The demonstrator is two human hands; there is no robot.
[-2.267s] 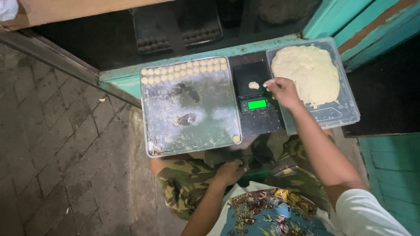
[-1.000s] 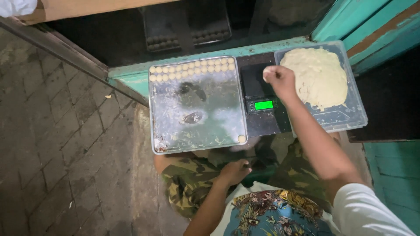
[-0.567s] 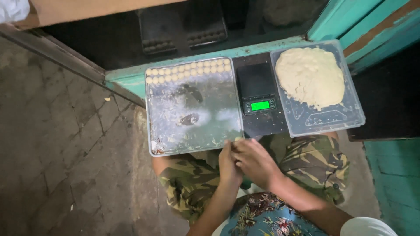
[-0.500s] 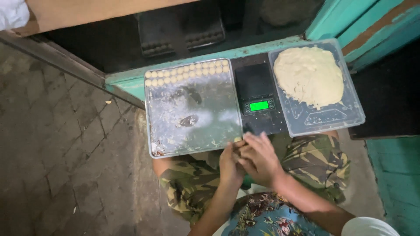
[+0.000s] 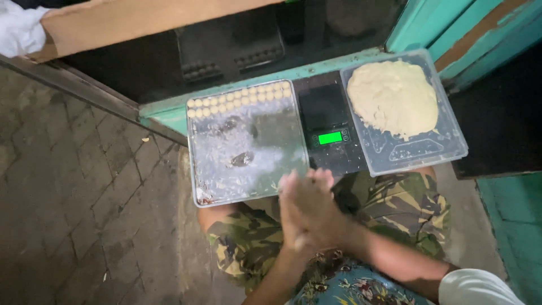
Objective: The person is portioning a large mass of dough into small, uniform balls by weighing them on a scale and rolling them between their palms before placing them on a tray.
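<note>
Palms pressed flat, right hand (image 5: 316,212) over left hand (image 5: 291,220), fingers closed on a hidden dough piece (presumably) beyond the metal tray's (image 5: 245,181) near edge, where it could drop onto the lap.

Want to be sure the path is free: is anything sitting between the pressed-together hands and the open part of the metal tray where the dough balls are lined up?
Nothing visible. The right hand and left hand are pressed together just below the metal tray near its front right corner. The dough balls lie only along its far edge; the scale stands off to the right.
</note>
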